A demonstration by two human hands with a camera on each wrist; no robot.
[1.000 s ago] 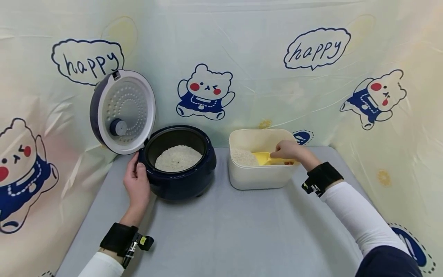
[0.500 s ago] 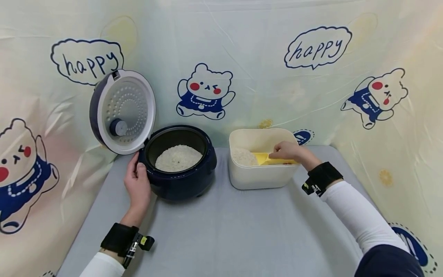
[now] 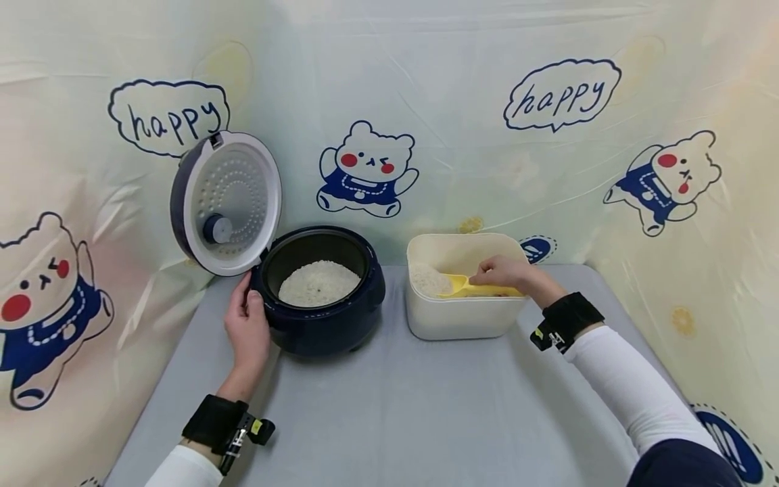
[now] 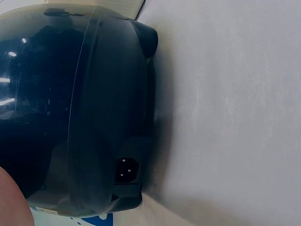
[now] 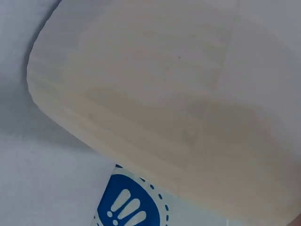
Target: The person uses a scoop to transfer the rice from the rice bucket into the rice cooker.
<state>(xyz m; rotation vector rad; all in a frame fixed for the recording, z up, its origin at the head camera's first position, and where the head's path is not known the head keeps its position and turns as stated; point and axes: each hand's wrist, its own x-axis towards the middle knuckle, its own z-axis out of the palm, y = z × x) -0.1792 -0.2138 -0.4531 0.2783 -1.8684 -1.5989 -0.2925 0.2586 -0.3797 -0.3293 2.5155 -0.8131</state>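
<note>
Head view: right hand [image 3: 504,272] has moved yellow scoop [image 3: 471,290] toward tub's [image 3: 462,320] rice [image 3: 427,279].

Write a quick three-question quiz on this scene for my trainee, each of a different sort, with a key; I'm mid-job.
1. True or false: the lid of the rice cooker stands open.
2. What does the right hand hold?
A. The lid
B. A yellow scoop
C. The rice cooker
3. Which two containers have rice in them?

Key:
1. True; its inner face shows.
2. B; the fingers grip it.
3. The rice cooker and the cream bin.
</note>
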